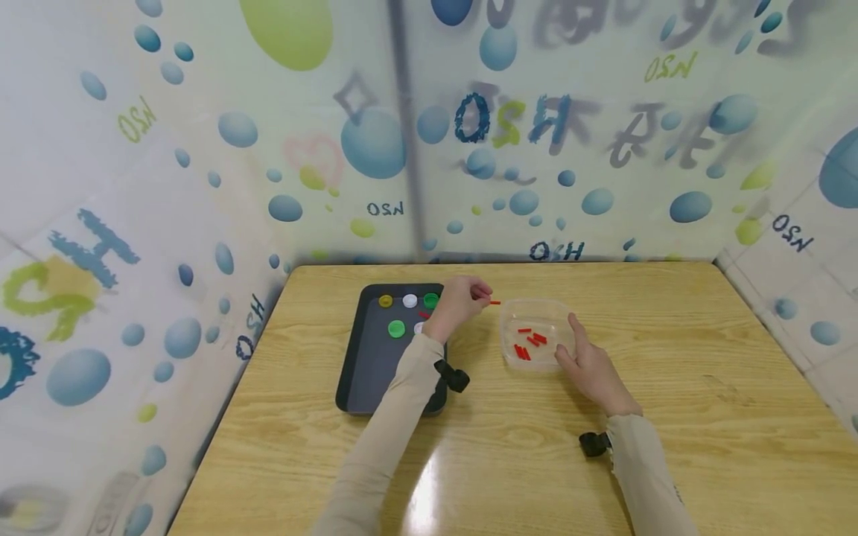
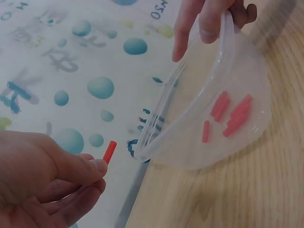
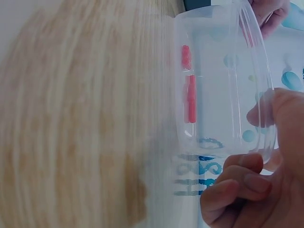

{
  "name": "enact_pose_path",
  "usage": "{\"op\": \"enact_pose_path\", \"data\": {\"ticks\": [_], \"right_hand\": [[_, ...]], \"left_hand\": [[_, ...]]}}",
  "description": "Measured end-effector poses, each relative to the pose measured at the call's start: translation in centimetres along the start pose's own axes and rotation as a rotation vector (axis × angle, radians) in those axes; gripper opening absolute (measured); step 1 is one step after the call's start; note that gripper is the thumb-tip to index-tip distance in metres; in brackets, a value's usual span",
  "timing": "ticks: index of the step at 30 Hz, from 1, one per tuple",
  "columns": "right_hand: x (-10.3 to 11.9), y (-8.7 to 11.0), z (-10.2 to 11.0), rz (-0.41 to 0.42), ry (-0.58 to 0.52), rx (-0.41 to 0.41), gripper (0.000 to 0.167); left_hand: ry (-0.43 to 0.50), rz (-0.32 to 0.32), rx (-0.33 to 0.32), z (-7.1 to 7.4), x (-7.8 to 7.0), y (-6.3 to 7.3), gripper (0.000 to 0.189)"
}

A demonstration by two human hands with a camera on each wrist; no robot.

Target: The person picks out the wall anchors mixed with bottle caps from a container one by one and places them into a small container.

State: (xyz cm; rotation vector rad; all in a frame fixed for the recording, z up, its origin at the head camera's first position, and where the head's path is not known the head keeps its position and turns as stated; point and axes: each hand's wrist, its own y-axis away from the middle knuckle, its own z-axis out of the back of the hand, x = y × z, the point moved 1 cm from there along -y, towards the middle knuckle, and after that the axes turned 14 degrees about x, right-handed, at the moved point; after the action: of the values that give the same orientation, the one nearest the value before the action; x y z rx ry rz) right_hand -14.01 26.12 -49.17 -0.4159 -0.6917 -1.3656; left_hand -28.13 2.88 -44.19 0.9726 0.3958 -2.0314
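Observation:
Between thumb and fingertips my left hand (image 1: 462,301) pinches a short red stick (image 2: 109,152), held just left of a clear plastic container (image 1: 506,357). Several more red sticks (image 1: 534,339) lie on the container's floor. At the container's right side, my right hand (image 1: 593,371) grips the rim, with the thumb and fingers on either side of the wall in the right wrist view. Left of the container stands a dark tray (image 1: 365,365), partly covered by my left forearm. Inside it are green caps (image 1: 396,328), a white cap (image 1: 410,301) and a yellow cap (image 1: 385,301).
A wooden table (image 1: 509,461) carries the tray and container. Patterned fabric walls (image 1: 469,208) with bubbles and letters rise behind the table and at both sides. Something red (image 1: 425,316) shows in the tray beside my left wrist.

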Motion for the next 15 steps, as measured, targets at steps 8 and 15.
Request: {"op": "enact_pose_path", "data": {"ticks": [8,15], "right_hand": [[0.3,0.2,0.2,0.005,0.003,0.002,0.073],[0.2,0.2,0.2,-0.002,0.001,0.006,0.073]], "left_hand": [[-0.038,0.014,0.045,-1.5,-1.0,-0.6,0.014],[-0.028,-0.001,0.099,-2.8,-2.0,-0.7,0.016]]}}
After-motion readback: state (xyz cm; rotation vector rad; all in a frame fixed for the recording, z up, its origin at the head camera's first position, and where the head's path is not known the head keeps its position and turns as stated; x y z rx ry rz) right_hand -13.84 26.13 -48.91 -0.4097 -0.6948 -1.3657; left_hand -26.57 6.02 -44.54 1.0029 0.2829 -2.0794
